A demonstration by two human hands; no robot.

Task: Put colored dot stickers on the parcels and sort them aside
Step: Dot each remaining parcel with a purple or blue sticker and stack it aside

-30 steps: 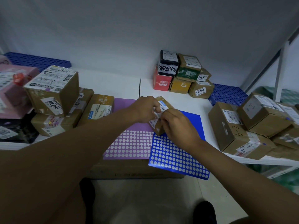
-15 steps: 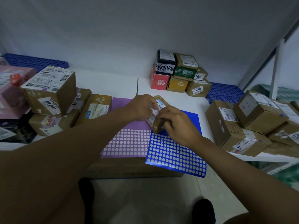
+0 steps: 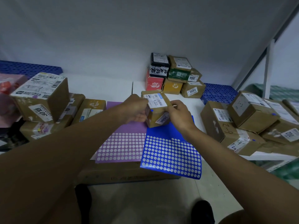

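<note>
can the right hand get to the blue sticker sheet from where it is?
Probably yes. The right hand grips the small parcel directly over the blue sticker sheet, with nothing else between them, but it would have to let go first; the left hand also holds the parcel.

A brown cardboard parcel [image 3: 156, 109] with a white label and a blue dot. A purple sheet [image 3: 124, 143] and a blue sheet [image 3: 171, 156], both patterned with pale dots.
</note>
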